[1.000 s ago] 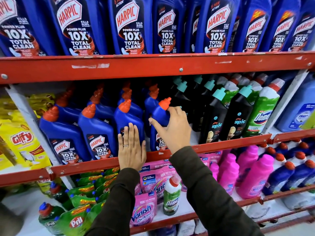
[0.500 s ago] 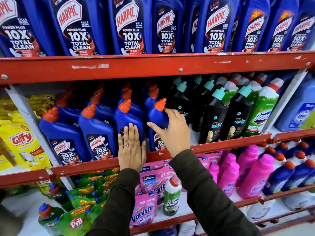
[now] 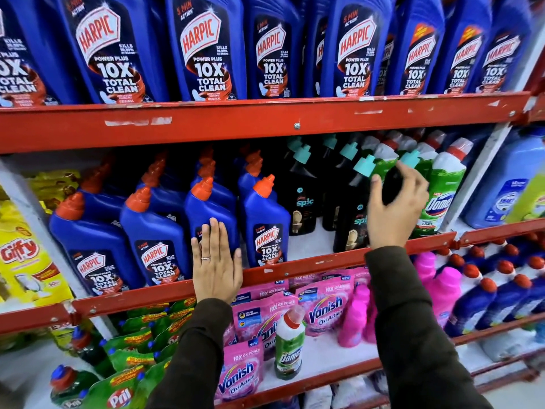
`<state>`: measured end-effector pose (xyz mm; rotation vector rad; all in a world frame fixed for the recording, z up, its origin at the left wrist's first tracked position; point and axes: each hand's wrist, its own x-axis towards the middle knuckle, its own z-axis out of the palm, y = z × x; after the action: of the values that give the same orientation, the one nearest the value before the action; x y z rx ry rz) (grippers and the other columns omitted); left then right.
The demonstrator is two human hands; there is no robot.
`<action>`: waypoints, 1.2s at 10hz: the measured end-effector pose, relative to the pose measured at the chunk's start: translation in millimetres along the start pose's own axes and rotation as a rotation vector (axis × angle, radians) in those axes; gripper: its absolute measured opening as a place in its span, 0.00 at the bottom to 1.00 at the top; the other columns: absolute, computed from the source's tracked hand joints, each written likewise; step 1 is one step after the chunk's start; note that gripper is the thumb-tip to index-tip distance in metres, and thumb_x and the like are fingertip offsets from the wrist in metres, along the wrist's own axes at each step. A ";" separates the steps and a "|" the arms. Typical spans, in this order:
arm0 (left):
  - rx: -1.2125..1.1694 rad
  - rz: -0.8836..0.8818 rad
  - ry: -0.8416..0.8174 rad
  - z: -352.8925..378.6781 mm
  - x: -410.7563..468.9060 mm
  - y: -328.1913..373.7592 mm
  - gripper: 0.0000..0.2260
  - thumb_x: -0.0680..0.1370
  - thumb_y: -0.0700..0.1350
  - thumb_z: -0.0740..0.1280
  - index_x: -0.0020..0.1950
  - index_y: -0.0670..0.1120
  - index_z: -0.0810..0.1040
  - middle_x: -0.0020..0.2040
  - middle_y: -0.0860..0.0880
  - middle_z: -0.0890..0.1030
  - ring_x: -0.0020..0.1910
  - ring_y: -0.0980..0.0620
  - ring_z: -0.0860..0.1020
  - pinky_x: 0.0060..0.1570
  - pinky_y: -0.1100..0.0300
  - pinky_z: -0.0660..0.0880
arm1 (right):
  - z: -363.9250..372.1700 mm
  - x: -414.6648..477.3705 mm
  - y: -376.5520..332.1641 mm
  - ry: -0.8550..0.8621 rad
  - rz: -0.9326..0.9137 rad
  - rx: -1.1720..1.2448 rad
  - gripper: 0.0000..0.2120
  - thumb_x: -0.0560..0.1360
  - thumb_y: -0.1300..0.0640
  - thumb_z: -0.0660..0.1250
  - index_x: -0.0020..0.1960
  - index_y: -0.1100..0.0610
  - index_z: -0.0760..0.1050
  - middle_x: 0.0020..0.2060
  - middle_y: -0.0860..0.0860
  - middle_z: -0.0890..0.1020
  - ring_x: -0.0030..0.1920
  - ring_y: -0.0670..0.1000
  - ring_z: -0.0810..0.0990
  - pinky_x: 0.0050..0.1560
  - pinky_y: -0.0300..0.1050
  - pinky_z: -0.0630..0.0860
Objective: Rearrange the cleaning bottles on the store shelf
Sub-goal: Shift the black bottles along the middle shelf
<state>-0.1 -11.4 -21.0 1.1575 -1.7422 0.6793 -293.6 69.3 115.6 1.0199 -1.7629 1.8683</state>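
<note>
On the middle shelf stand blue Harpic bottles (image 3: 267,228) with orange caps, black Spic bottles (image 3: 352,214) with teal caps, and green Domex bottles (image 3: 442,199). My left hand (image 3: 216,261) lies flat, fingers together, against the front of one blue Harpic bottle (image 3: 211,205) at the red shelf rail (image 3: 309,265). My right hand (image 3: 395,208) curls around the neck of the right front black Spic bottle (image 3: 390,187), thumb on its left, fingers on its right, just under the teal cap. That bottle's lower body is hidden behind my hand.
Large Harpic bottles (image 3: 206,54) fill the top shelf. Yellow Giffy pouches (image 3: 23,255) sit at left, a light blue jug (image 3: 507,190) at right. Below are pink Vanish pouches (image 3: 324,311), a lone Domex bottle (image 3: 290,346), pink bottles (image 3: 442,290) and Pril packs (image 3: 118,399).
My right hand left the rightmost blue Harpic bottle and moved right to the black Spic bottle. My left hand stayed flat on its Harpic bottle.
</note>
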 end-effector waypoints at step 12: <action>-0.007 -0.046 -0.050 1.5 -1.7 0.3 0.35 0.83 0.52 0.52 0.84 0.42 0.39 0.84 0.45 0.40 0.84 0.47 0.41 0.81 0.48 0.39 | -56.3 14.4 -16.7 -0.113 0.009 -0.190 0.36 0.69 0.34 0.76 0.67 0.57 0.79 0.62 0.51 0.82 0.60 0.59 0.73 0.57 0.51 0.72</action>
<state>-0.7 -11.9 -23.2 1.2154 -1.7523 0.6208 -305.3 123.2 140.3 1.0641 -1.9692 1.6396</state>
